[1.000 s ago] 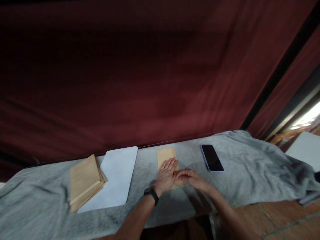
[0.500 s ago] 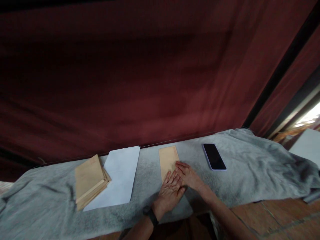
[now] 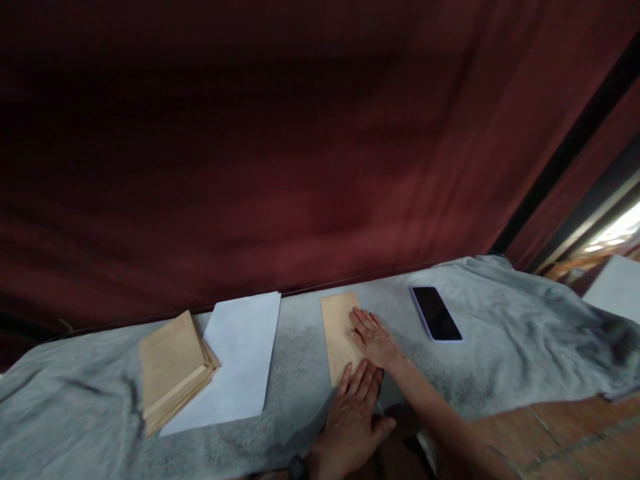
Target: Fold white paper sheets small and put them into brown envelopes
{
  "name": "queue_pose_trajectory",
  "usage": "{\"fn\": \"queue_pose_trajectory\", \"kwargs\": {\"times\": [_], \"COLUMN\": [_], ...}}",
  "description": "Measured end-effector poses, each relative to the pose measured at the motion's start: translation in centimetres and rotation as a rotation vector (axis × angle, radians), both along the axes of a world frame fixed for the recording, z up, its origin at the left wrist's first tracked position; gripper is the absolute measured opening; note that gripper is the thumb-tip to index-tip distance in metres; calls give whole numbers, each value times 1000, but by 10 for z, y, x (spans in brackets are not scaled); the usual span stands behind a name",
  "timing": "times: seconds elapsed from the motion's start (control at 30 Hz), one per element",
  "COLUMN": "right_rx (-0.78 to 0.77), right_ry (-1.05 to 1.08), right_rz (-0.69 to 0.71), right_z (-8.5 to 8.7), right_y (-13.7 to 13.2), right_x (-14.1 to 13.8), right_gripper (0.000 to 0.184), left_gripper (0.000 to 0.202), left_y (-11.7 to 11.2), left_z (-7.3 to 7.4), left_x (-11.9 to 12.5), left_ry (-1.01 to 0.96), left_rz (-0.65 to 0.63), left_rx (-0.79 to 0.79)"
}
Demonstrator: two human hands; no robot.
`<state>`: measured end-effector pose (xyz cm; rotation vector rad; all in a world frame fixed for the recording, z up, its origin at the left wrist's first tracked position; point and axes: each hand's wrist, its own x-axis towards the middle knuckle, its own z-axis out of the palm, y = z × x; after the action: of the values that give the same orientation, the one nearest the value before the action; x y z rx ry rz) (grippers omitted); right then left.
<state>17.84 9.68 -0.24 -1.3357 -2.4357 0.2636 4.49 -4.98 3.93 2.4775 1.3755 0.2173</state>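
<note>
Since the envelope [image 3: 337, 327] on the gray cloth [image 3: 300, 360] might slide, I rest my left hand [image 3: 351, 417] spread at its near end and my right hand [image 3: 377, 342], spread too, over its right edge.

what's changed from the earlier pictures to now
The left hand has drawn back toward the near end of the brown envelope; the right hand has moved farther up it and flattened out. The envelope stack, white paper and phone stay put.
</note>
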Motion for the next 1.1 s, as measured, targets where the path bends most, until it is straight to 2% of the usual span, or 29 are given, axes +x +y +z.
{"fn": "queue_pose_trajectory", "kwargs": {"times": [0.13, 0.27, 0.37, 0.57, 0.63, 0.7, 0.8, 0.93, 1.1], "right_rx": [25, 29, 22, -37, -34, -13, 35, 92, 136], "right_ry": [-13, -18, -9, -25, -28, -33, -36, -32, -55], "right_rz": [-79, -118, -51, 213, 245, 213, 86, -108, -150], "right_z": [-1, 2, 4, 2, 2, 2, 3, 0, -4], "right_y": [11, 17, 10, -19, -21, -18, -7, 6, -1], "right_x": [-8, -15, -22, -41, -44, -44, -41, -35, -26], "right_gripper": [55, 58, 60, 62, 61, 58, 57, 60, 59], "left_gripper": [87, 87, 84, 79, 77, 76, 80, 79, 79], "left_y": [-5, -6, -6, -9, -10, -9, -8, -8, -15], "left_z": [-4, -4, 0, -1, -1, 1, 1, -9, -23], "left_x": [0, 2, 4, 10, 11, 11, 9, 4, -6], "left_ry": [-33, -67, -85, -50, -51, -43, -12, 18, 7], "left_rz": [-4, 10, 25, 80, 90, 87, 59, 30, 94], "left_rx": [-21, -69, -107, -104, -97, -74, -25, 43, 127]}}
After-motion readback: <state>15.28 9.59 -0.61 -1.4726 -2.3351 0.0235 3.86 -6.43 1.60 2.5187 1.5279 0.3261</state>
